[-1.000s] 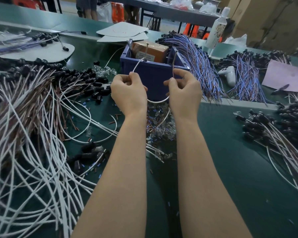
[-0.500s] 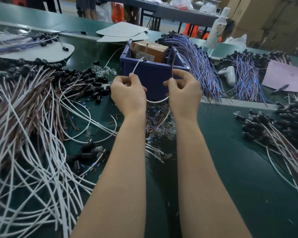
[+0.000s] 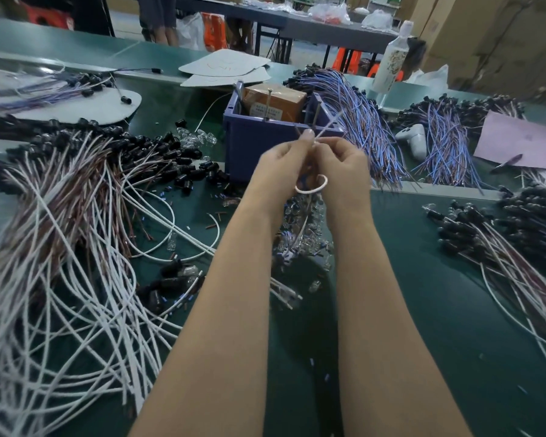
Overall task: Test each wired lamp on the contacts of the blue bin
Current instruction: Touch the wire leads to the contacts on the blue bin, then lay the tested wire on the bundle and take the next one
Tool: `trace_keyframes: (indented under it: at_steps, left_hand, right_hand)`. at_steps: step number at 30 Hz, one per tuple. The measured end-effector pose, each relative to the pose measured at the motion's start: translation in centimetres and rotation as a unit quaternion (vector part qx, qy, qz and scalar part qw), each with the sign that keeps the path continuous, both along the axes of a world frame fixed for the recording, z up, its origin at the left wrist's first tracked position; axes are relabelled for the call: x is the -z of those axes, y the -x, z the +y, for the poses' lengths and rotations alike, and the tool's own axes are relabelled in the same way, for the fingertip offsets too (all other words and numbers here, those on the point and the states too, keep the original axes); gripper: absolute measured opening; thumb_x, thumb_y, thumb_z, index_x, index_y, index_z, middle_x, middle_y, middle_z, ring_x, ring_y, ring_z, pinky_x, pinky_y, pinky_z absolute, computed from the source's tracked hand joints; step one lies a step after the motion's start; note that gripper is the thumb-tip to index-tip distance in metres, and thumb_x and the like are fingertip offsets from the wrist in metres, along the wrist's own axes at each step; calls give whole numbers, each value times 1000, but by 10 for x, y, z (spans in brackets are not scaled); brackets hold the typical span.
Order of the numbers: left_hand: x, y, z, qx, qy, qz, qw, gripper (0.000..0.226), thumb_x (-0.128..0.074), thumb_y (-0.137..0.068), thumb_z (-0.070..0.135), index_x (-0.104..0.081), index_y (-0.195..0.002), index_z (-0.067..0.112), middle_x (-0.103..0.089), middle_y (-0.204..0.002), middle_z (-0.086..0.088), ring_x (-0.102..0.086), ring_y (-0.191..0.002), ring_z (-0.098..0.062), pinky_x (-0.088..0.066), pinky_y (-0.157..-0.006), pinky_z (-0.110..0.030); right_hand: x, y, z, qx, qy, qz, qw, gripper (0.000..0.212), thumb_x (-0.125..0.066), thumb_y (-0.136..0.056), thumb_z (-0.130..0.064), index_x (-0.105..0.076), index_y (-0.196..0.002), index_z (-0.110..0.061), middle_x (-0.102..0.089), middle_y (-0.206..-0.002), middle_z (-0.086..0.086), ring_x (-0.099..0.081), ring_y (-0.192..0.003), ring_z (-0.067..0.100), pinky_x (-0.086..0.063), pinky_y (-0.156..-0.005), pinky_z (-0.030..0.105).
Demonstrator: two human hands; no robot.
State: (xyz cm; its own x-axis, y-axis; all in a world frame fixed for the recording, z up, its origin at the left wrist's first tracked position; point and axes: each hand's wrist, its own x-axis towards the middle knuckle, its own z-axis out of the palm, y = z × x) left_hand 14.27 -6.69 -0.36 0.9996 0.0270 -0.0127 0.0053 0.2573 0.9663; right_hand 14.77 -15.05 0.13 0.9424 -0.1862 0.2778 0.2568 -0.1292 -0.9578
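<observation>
The blue bin [image 3: 259, 146] stands at the middle of the green table, with metal contact pins sticking up from its near rim. Directly in front of it, my left hand [image 3: 278, 171] and my right hand [image 3: 344, 171] are close together. Both pinch one white wired lamp lead [image 3: 312, 188]. Its loop hangs between my palms, and its two ends cross above my fingertips near the bin's rim. The lamp end is hidden by my hands.
A big tangle of white and brown wired lamps [image 3: 76, 247] covers the left. Blue-violet wire bundles [image 3: 360, 127] lie right of the bin, more lamps [image 3: 501, 241] at the far right. Loose clear bulbs [image 3: 303, 234] sit under my wrists. A brown box [image 3: 275, 100] sits in the bin.
My hands came together from apart; the wire's wide loop between them shrank to a small one, and its ends now cross above my fingers.
</observation>
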Motion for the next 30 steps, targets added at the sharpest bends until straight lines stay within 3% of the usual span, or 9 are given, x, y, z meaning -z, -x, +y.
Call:
trace_keyframes:
  at_steps: [3,6,10,15,18,21,24,27,30]
  left_hand:
    - [-2,7,-2,-62,67,-3,996,32,-44,-101,26,-66,-81,15,-69,-73,-1,-64,-68,-12,-51,-66,-30]
    - [-6,14,-7,-115,113,-58,985,37,-42,-101,22,-60,-70,14,-70,-67,4,-66,-62,-11,-55,-63,-30]
    - [-17,20,-6,-198,171,-35,964,34,-32,-104,24,-48,-76,14,-61,-54,4,-61,-49,-11,-50,-52,-26]
    - [-15,19,31,-257,454,37,852,30,-19,-98,6,-37,-75,14,-34,-35,8,-33,-27,-4,-22,-31,-12]
    - [-10,21,48,-302,508,40,806,33,-16,-93,2,-36,-71,16,-35,-41,7,-28,-27,-4,-17,-29,-13]
    - [-2,22,53,-348,411,71,840,31,-21,-94,1,-41,-74,14,-42,-57,3,-31,-30,-5,-21,-33,-14]
    - [0,23,41,-279,302,98,906,24,-32,-95,4,-49,-83,14,-55,-64,5,-43,-40,-2,-32,-40,-14]
    - [-7,26,24,-149,215,57,963,22,-33,-100,8,-51,-91,17,-69,-68,7,-62,-59,-3,-47,-58,-19]
    - [-11,28,10,-74,63,-28,995,23,-36,-102,12,-54,-91,21,-73,-81,10,-66,-86,-7,-48,-78,-27]
  right_hand:
    - [-2,6,3,-27,9,17,999,24,-53,-93,-15,-63,-71,-17,-61,-61,-5,-56,-56,7,-47,-58,27]
    - [-3,9,7,-18,19,55,998,35,-47,-97,-24,-60,-66,-14,-57,-57,-3,-51,-55,13,-41,-59,29]
    - [-6,20,6,-41,14,79,996,51,-38,-101,-36,-58,-62,-11,-53,-40,-6,-54,-41,7,-42,-47,17]
    - [3,38,-10,-215,8,215,952,65,-27,-96,-59,-61,-75,-7,-51,-45,3,-63,-49,18,-53,-71,33]
    - [8,41,-14,-226,65,243,941,68,-24,-93,-65,-59,-77,-9,-41,-46,2,-59,-49,18,-52,-64,30]
    - [11,37,-12,-138,-59,227,962,58,-33,-96,-57,-51,-69,-9,-31,-40,-4,-40,-36,12,-38,-46,22]
    - [10,34,-13,-71,-220,206,951,48,-39,-99,-47,-52,-73,-8,-33,-44,-6,-36,-39,8,-35,-43,19]
    - [16,32,-12,-95,-142,185,968,35,-45,-99,-38,-59,-87,-9,-45,-59,-2,-43,-51,9,-40,-53,21]
    - [20,36,-12,-208,-6,153,966,24,-54,-96,-32,-64,-95,-10,-64,-82,2,-47,-59,10,-39,-57,22]
